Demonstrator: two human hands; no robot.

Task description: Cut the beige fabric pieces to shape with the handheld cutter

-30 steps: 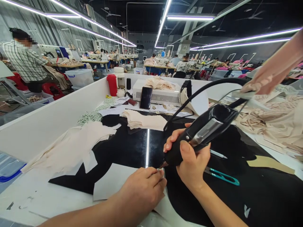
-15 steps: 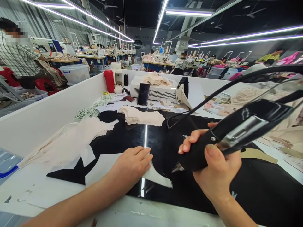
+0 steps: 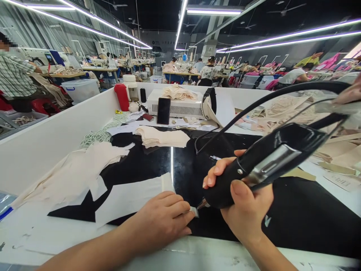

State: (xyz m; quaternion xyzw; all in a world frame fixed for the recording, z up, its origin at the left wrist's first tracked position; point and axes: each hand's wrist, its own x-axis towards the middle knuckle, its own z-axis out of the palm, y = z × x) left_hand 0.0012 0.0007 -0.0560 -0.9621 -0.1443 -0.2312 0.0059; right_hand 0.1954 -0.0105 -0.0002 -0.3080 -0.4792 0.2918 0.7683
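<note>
My right hand (image 3: 245, 205) grips a black hand-held cutting tool (image 3: 270, 158) with a black cable arching up to the right. The tool's metal tip (image 3: 201, 204) points down-left at the black work surface (image 3: 296, 214). My left hand (image 3: 162, 218) lies flat on a white fabric piece (image 3: 126, 195), fingers pinching its small corner right beside the tip. The tip and my left fingertips almost touch.
Beige fabric pieces (image 3: 160, 137) are stacked further back and to the left (image 3: 76, 173). A white machine box (image 3: 177, 107), a phone (image 3: 164, 111) and a red flask (image 3: 122, 97) stand at the back. White partition walls (image 3: 42, 146) bound the bench. Other people work at distant tables.
My left hand slid back toward me and to the right along the white piece. The tool's tip moved left to meet it. The view shifted, and the scissors went out of sight.
</note>
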